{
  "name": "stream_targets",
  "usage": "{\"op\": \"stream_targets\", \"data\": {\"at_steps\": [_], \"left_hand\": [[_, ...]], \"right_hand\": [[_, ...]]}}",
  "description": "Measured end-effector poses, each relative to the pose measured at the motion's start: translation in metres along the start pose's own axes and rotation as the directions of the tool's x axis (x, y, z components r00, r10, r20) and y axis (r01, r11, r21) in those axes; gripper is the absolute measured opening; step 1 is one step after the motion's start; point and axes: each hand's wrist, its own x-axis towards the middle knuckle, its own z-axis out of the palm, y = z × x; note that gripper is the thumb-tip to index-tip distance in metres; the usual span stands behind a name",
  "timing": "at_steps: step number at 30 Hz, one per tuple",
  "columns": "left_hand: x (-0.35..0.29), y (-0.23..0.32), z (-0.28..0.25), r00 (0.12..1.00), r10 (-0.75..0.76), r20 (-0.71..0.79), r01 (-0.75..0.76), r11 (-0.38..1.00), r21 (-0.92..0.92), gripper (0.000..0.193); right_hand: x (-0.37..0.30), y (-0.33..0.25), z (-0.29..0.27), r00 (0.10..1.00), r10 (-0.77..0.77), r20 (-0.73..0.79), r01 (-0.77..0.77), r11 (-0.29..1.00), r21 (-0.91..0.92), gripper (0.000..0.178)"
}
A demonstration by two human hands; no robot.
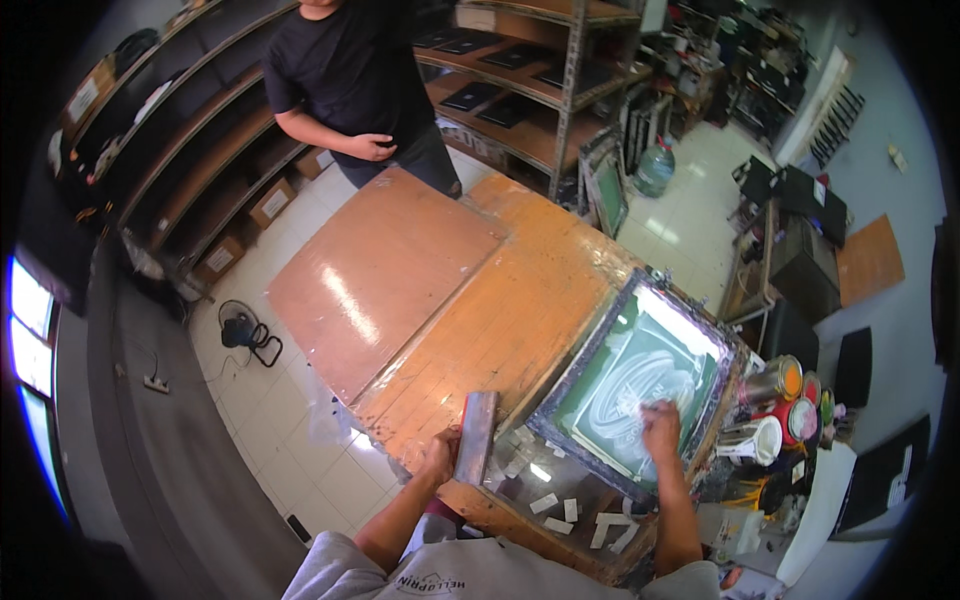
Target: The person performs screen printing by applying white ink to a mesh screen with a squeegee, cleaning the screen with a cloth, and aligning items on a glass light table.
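Observation:
My left hand (440, 457) is closed round one edge of a squeegee (477, 438), a flat grey bar with a strip of red along its side. It is held over the front edge of the wooden table. My right hand (660, 432) is on the green mesh of a screen printing frame (583, 365), its fingers drawn together; what they hold, if anything, is hidden. Curved whitish smears (640, 392) cover the middle of the mesh, just left of those fingers. The frame lies tilted on the right part of the table, with a dark, stained border.
A reddish-brown board (390, 280) lies on the wooden table (520, 290). Another person (345, 95) stands across it. Open paint cans (785, 380) and a white tub (755, 440) crowd the right. Pale scraps (560, 510) lie near me. Shelves (510, 75) and a fan (240, 325) stand beyond.

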Motion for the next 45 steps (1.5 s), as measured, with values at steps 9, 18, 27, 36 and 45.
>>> {"op": "stream_targets", "data": {"at_steps": [9, 18, 27, 36, 45], "left_hand": [[0.016, -0.032, -0.02, 0.991, 0.126, -0.035, -0.126, 0.992, -0.018, 0.028], [0.003, -0.025, -0.009, 0.984, 0.176, -0.007, -0.176, 0.983, -0.041, 0.031], [-0.024, 0.002, 0.008, 0.996, 0.078, 0.035, -0.077, 0.997, -0.022, 0.027], [-0.012, -0.008, 0.002, 0.993, 0.116, 0.017, -0.116, 0.993, -0.01, 0.034], [-0.002, -0.015, -0.006, 0.991, 0.129, 0.03, -0.127, 0.989, -0.07, 0.031]], "right_hand": [[-0.016, 0.019, -0.033, 0.986, 0.119, 0.117, -0.109, 0.99, -0.088, 0.03], [-0.021, -0.018, -0.029, 0.988, 0.077, 0.137, -0.077, 0.997, -0.006, 0.033], [-0.031, -0.022, -0.018, 0.978, 0.182, 0.099, -0.18, 0.983, -0.035, 0.032], [-0.036, -0.027, -0.027, 0.966, 0.206, 0.158, -0.206, 0.978, -0.017, 0.033], [-0.038, -0.037, -0.022, 0.945, 0.292, 0.148, -0.288, 0.956, -0.051, 0.033]]}}
